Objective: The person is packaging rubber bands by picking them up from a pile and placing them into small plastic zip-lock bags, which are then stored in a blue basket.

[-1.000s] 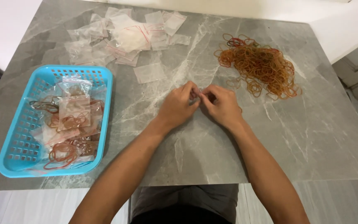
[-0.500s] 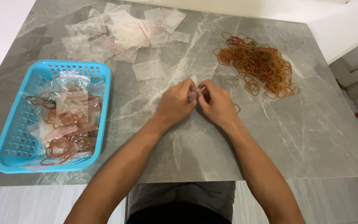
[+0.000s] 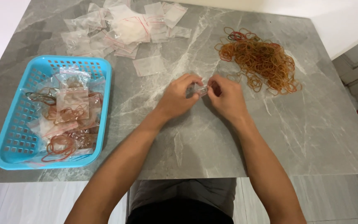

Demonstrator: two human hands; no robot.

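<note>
While both hands meet over the middle of the grey marble table (image 3: 311, 137), the left hand (image 3: 179, 97) and right hand (image 3: 228, 97) pinch a small clear bag (image 3: 201, 90) between their fingertips, rubber bands (image 3: 262, 60) heaped just beyond the right hand.

Bright, even overhead light, soft shadows under the forearms (slight sheen on the table (image 3: 311, 124)), sharp focus throughout

Clear zip bags (image 3: 125, 27) heaped far-left; filled ones (image 3: 69, 112) in blue basket (image 3: 11, 137).
</note>
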